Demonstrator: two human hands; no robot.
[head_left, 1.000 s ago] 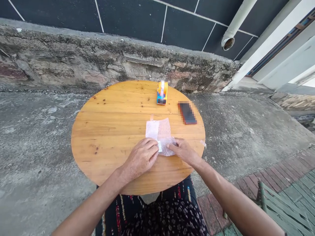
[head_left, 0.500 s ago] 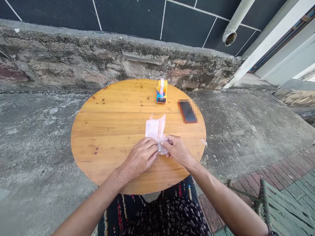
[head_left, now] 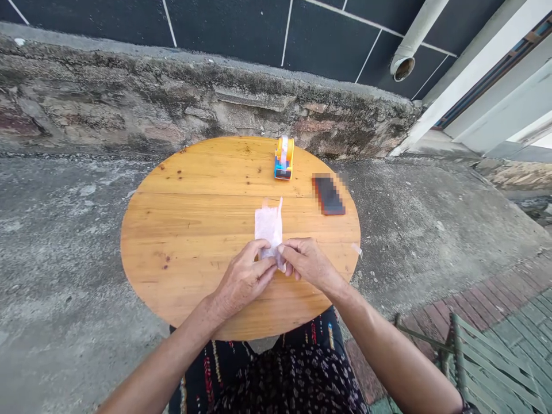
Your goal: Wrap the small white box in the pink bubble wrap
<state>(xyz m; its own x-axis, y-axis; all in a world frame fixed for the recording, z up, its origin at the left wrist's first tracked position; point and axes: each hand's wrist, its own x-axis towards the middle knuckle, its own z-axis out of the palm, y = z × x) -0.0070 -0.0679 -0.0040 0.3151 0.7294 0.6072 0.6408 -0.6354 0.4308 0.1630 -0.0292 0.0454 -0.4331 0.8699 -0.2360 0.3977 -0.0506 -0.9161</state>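
A thin pinkish-white wrapping sheet [head_left: 268, 225], folded into a narrow upright rectangle, lies on the round wooden table [head_left: 194, 224]. Whether anything is inside it cannot be seen. My left hand [head_left: 248, 267] grips its lower left part, thumb and forefinger bent at its near end. My right hand [head_left: 308, 261] pinches the lower right edge between thumb and fingers. A small strip of clear tape seems to stick out at the sheet's far end.
A yellow and blue tape dispenser [head_left: 283, 158] stands near the table's far edge. A blurred-out dark phone-like thing [head_left: 330, 195] lies at right. A bit of tape [head_left: 357, 249] hangs on the right rim. A green slatted chair [head_left: 487, 362] stands at lower right; a stone wall base [head_left: 150, 109] lies beyond.
The sheet's right flap, spread out before, is now folded in towards the left, making the bundle narrower. My left fingers have opened slightly around it; my right hand has hardly moved.
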